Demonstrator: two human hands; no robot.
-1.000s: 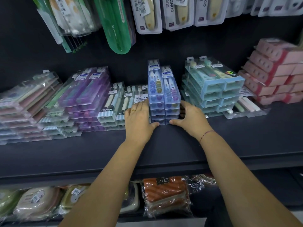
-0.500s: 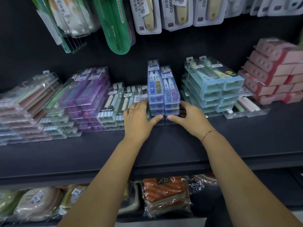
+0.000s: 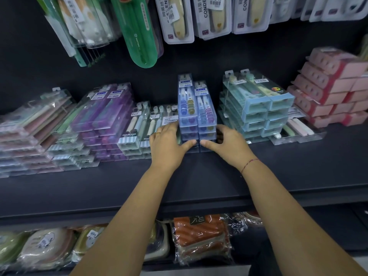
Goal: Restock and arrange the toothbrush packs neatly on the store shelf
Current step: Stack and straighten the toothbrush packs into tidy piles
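Note:
Two side-by-side stacks of blue clear-boxed toothbrush packs stand at the middle of the dark shelf. My left hand wraps the left front corner of the stacks, fingers along the side and thumb across the front. My right hand cups the right front corner the same way. The two thumbs nearly meet on the front faces of the lower packs. The lowest packs are partly hidden behind my hands.
Striped "soft toothbrush" packs sit just left of the blue stacks, then purple packs and pink-green ones. Light-blue packs and pink boxes lie right. Blister packs hang above. Wrapped goods fill the lower shelf.
Both hands have slid up and inward on the blue stacks; the thumbs moved from the shelf-level base to the front faces and closed toward each other. The stacks look squared up.

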